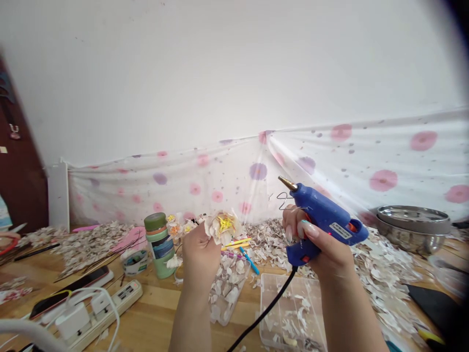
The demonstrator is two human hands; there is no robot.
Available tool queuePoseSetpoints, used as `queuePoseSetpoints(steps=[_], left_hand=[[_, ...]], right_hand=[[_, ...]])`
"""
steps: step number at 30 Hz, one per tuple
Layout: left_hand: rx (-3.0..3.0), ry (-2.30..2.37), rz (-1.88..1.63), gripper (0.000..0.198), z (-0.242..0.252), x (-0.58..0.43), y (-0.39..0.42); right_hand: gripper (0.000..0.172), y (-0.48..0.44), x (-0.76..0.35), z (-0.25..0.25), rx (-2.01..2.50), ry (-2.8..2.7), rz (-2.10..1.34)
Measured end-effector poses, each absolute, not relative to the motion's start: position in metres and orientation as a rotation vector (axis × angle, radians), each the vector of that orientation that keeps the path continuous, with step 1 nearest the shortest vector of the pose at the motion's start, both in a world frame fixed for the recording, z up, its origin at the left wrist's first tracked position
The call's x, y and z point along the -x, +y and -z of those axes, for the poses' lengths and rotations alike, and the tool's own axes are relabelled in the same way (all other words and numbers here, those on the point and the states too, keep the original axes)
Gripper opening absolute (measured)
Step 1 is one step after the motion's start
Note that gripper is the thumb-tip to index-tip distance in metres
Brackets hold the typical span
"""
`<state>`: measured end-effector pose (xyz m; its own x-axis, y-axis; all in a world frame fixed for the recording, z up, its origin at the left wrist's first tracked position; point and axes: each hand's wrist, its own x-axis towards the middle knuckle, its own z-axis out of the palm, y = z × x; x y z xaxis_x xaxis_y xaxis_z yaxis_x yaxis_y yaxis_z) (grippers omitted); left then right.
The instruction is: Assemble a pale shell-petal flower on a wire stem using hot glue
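A handmade flower [224,226] with off-white petals and a yellow centre is held up by my left hand [200,249], whose fingers are closed behind it and mostly hidden. My right hand [320,242] is wrapped round the grip of a blue hot glue gun [324,210], its metal nozzle pointing up and to the left. From the gun a black cord runs down to the bottom edge. Below the hands are a clear tray of white petal pieces [229,288] and a clear divided box [271,313] with scattered scraps.
Heaps of pale petal flakes [384,278] cover much of the wooden table. At left stand a green bottle [160,244], a power strip [126,296] with chargers, and a phone [69,288]. Steel bowls [414,230] sit at right. Behind hangs a flower-print plastic sheet [176,186].
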<state>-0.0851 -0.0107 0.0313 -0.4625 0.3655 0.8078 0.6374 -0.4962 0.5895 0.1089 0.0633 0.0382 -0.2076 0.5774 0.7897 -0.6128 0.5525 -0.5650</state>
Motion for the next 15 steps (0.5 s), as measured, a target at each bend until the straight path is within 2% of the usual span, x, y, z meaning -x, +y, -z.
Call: queuePoseSetpoints(steps=[4, 9, 12, 15], left_hand=[[1.571, -1.366, 2.041, 0.013, -0.032, 0.082, -0.013], [1.553, -1.238, 2.248, 0.004, -0.028, 0.088, -0.007], [1.557, -1.322, 2.412, 0.015, -0.028, 0.093, -0.007], [1.551, -1.382, 2.433, 0.023, -0.027, 0.096, -0.011]], right_hand=[[0.029, 0.064, -0.110, -0.037, -0.010, -1.386, -1.102], [0.027, 0.069, -0.118, -0.028, -0.045, -1.471, -1.120], [0.020, 0.073, -0.125, -0.021, -0.126, -1.561, -1.138], [0.012, 0.070, -0.129, -0.024, -0.177, -1.729, -1.162]])
